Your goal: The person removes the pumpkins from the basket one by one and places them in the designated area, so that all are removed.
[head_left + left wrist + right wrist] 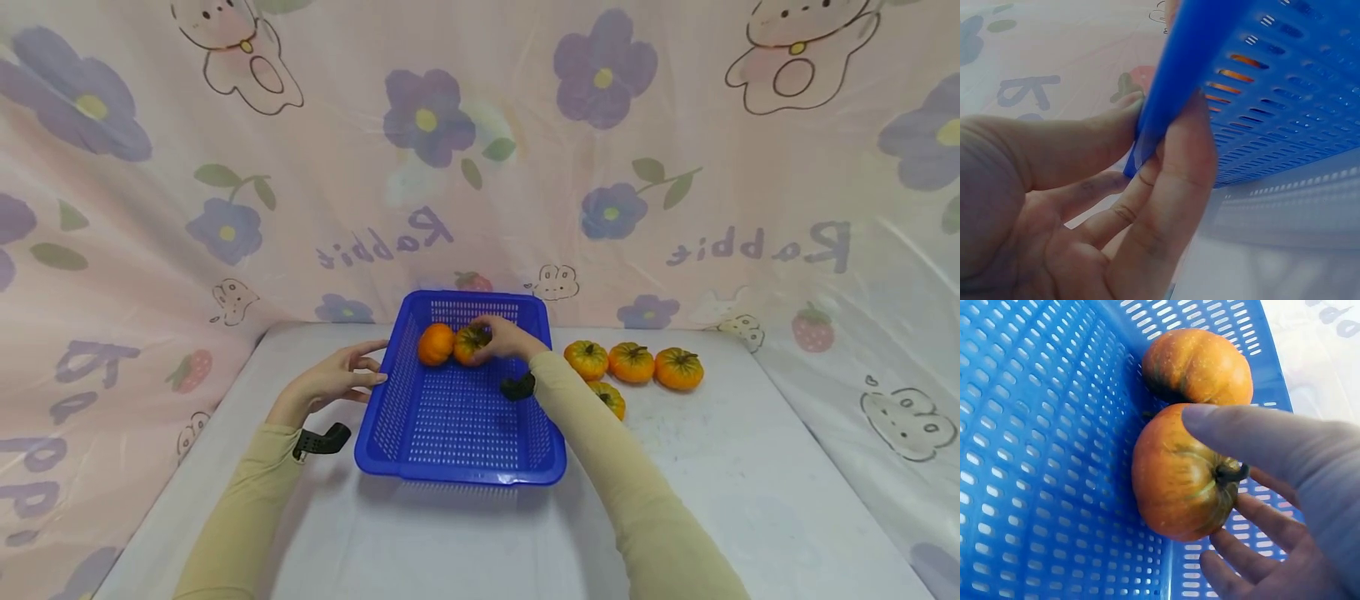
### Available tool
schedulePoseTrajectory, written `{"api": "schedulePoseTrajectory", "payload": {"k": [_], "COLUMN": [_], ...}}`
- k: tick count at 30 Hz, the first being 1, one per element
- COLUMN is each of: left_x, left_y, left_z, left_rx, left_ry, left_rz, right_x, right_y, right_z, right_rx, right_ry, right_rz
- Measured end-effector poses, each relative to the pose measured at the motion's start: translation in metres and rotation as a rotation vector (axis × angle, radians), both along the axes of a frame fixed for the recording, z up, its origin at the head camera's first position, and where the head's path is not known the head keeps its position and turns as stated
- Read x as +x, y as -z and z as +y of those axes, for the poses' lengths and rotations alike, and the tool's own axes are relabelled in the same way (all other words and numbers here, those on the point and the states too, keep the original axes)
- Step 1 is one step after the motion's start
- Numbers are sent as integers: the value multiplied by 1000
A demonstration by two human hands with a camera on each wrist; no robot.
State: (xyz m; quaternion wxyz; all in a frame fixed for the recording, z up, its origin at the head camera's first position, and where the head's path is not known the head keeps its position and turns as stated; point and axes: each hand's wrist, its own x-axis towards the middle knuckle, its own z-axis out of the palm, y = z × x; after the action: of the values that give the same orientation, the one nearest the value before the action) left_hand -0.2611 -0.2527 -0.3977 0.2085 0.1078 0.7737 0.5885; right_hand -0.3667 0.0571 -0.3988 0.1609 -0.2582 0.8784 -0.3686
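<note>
A blue plastic basket [465, 417] with perforated walls stands on the table, and my left hand [337, 379] pinches its left rim. The left wrist view shows the thumb on one side of the rim [1175, 81] and the fingers on the other. Inside the basket, my right hand [506, 340] holds a small orange-and-green pumpkin [1179, 478] by its sides, the thumb over its top and the fingers along the far side. Right beside it lies a second, more orange pumpkin [436, 344], near the basket's back left corner.
To the right of the basket, several small pumpkins rest on the white tabletop [720, 467]: three in a row, including the rightmost pumpkin [679, 369], and a nearer pumpkin [609, 400] partly behind the right sleeve. A patterned curtain [517, 183] hangs behind the table.
</note>
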Motion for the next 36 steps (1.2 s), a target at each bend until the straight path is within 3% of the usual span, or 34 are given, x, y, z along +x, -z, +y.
{"api": "schedulePoseTrajectory", "payload": {"k": [21, 36], "left_x": [0, 1], "left_y": [0, -2], "left_z": [0, 1], "left_rx": [4, -1], "left_ry": [2, 0], "left_rz": [-2, -3], "right_x": [0, 0], "right_y": [3, 6], "right_z": [-1, -6], "right_rx": [83, 170], "right_ry": [-22, -4], "right_rz": [10, 95]}}
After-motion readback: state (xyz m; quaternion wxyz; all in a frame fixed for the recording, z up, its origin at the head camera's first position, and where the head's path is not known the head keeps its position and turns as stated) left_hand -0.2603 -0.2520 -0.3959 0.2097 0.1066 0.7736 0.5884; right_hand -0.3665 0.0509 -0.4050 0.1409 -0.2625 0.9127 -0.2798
